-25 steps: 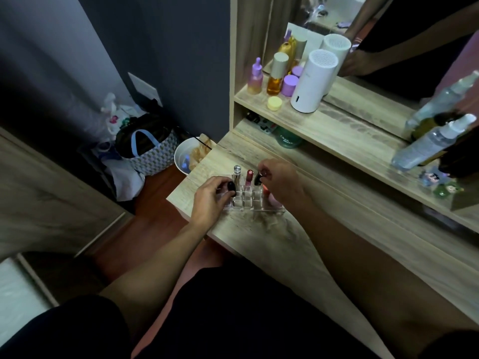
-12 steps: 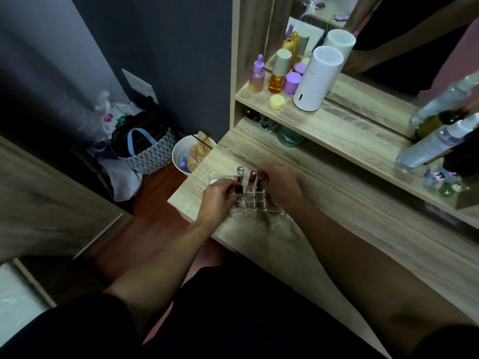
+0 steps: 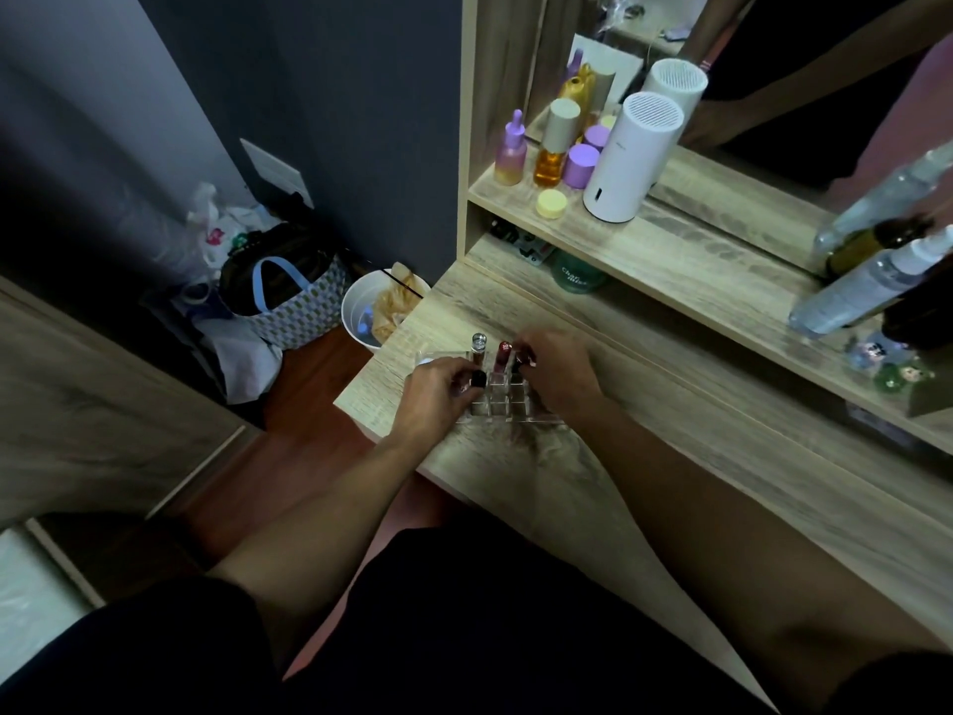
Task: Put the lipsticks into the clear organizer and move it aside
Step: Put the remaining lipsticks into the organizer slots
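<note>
The clear organizer stands on the wooden desk near its left end. Upright in its slots are a silver-capped lipstick, a red lipstick and a black-capped lipstick. Another dark lipstick shows by my right fingers. My left hand grips the organizer's left side, its fingertips by the black cap. On the right side my right hand holds the organizer and hides that part of it.
A shelf above the desk carries a white cylinder, purple and amber bottles and spray bottles. The mirror sits behind it. A white bin and a patterned bag stand on the floor left of the desk.
Both hands have closed in on the organizer's sides, and it has slid a little left toward the desk's left end.
</note>
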